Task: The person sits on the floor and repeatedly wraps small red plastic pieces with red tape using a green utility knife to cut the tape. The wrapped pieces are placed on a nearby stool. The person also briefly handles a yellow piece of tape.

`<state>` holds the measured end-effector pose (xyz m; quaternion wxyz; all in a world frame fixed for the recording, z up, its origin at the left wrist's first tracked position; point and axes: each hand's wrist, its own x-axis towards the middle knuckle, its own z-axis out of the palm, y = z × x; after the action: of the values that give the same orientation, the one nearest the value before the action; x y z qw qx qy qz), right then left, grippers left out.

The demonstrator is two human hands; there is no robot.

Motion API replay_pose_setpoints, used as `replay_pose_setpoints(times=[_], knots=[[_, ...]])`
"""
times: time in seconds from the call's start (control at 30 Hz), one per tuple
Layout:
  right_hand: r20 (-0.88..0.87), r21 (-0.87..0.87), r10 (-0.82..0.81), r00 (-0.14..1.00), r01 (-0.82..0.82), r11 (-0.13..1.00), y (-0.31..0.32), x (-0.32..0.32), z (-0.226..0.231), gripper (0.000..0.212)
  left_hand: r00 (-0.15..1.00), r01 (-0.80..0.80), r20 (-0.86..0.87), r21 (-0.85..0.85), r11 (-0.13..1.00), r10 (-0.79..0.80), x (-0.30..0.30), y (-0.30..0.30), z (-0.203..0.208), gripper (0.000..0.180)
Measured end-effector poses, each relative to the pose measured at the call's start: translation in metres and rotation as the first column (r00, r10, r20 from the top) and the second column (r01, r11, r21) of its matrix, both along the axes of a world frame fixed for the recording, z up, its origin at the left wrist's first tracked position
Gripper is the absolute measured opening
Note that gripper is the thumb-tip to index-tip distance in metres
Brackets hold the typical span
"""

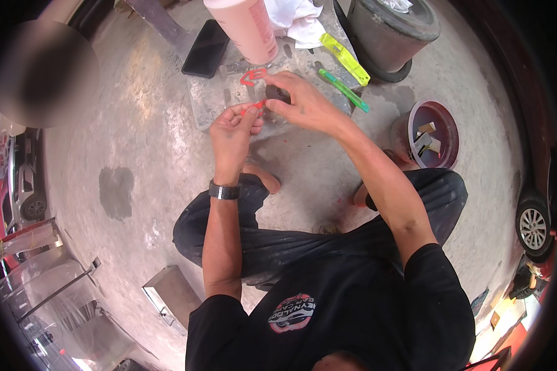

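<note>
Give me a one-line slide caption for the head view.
Squatting on concrete, left hand and right hand pinch a small red piece above a slab, beside a pink bottle.

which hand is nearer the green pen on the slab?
Right. The right hand sits just left of the green pen, a short gap between them. The left hand is farther, lower left, pinching a small red piece.
</note>
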<state>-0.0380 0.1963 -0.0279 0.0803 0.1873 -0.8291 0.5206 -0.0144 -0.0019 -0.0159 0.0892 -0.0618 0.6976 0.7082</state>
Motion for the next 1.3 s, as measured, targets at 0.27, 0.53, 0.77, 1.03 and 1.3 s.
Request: replay_pose_setpoints(times=[0.27, 0.53, 0.77, 1.03, 1.3], knots=[[0.104, -0.099, -0.071, 0.992, 0.081, 0.992, 0.03, 0.011, 0.021, 0.029, 0.998, 0.002, 0.056, 0.069, 0.998, -0.006, 0.004, 0.0, 0.002, 0.021], [0.454, -0.828, 0.16, 0.877, 0.349, 0.438, 0.049, -0.011, 0.002, 0.025, 0.996, 0.013, 0.085, 0.011, 1.0, -0.013, 0.002, 0.0, 0.005, 0.021], [-0.08, 0.253, -0.47, 0.879, 0.474, 0.843, 0.062, 0.012, 0.028, 0.022, 0.981, 0.048, 0.181, 0.092, 0.995, -0.064, 0.007, -0.007, 0.01, 0.024], [-0.21, 0.731, -0.428, 0.879, 0.432, 0.528, 0.063, 0.03, 0.018, 0.013, 0.968, 0.083, 0.218, 0.179, 0.98, -0.122, 0.011, -0.007, 0.007, 0.023], [-0.113, 0.53, -0.532, 0.839, 0.504, 0.682, 0.056, 0.052, 0.027, 0.015, 0.977, 0.101, 0.174, 0.135, 0.986, -0.124, 0.016, -0.007, 0.01, 0.026]])
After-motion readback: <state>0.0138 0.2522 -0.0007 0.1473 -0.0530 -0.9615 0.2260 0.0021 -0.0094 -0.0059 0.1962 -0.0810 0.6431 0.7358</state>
